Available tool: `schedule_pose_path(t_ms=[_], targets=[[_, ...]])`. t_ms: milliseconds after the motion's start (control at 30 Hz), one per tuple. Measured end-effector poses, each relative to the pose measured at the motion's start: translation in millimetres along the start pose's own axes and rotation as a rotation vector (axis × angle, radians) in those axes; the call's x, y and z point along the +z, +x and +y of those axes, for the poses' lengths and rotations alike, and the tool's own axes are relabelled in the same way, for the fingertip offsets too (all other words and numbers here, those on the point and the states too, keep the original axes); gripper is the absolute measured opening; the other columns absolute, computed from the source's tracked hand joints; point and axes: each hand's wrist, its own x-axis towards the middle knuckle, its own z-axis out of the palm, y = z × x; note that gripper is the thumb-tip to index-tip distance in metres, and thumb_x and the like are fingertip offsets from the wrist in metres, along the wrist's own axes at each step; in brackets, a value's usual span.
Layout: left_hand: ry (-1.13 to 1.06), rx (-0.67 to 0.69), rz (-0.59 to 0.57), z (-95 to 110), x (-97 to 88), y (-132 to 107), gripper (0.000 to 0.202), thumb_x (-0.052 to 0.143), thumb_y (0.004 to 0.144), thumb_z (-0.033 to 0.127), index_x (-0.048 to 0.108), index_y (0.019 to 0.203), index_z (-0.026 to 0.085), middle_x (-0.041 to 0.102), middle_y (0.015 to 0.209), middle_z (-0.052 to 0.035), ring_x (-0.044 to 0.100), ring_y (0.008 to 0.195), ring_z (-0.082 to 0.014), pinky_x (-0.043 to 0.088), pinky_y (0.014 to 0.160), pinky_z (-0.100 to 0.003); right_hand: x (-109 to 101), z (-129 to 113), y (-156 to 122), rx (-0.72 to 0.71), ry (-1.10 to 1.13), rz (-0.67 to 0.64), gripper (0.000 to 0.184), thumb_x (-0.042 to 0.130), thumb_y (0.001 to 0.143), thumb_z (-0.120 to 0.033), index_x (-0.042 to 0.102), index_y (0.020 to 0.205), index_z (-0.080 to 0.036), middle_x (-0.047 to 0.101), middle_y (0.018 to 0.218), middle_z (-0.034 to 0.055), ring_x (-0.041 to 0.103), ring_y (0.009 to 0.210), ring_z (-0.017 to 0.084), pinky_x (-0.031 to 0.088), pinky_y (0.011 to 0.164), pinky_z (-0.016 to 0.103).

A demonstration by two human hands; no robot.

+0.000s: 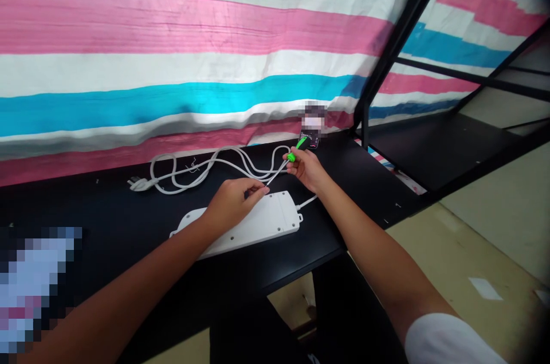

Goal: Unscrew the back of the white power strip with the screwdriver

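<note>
A white power strip point(262, 224) lies face down on the black table point(107, 220), its white cord point(201, 172) coiled behind it and ending in a plug at the left. My right hand point(306, 168) is closed round a screwdriver point(287, 162) with a green and black handle, the metal shaft slanting down to the left. My left hand point(232, 202) rests over the strip's back, fingers pinched at the shaft's tip; whether anything small is between them I cannot make out.
A striped pink, white and blue cloth point(193, 49) hangs behind the table. A black metal frame point(404, 37) with a lower shelf stands at the right. A blurred patch covers the table's near left corner. Pale floor shows at the right.
</note>
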Motion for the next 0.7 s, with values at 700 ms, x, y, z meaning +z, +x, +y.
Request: schedule_pose_path(t_ms=[700], targets=[[-0.028,-0.129,0.152,-2.0,1.4,-0.6,0.022,0.07,0.087,0.042,0.077,0.085,0.021,0.072,0.076,-0.0014,0.061,0.063,-0.0151,0.051,0.068,-0.028,0.4,-2.9,-4.5,-0.086,-0.034,-0.046,0.036,0.087,0.078,-0.039,0.062,0.089,-0.016,0.073,0.093,0.0049,0.069,0.066,0.011,0.062,0.059,0.018]])
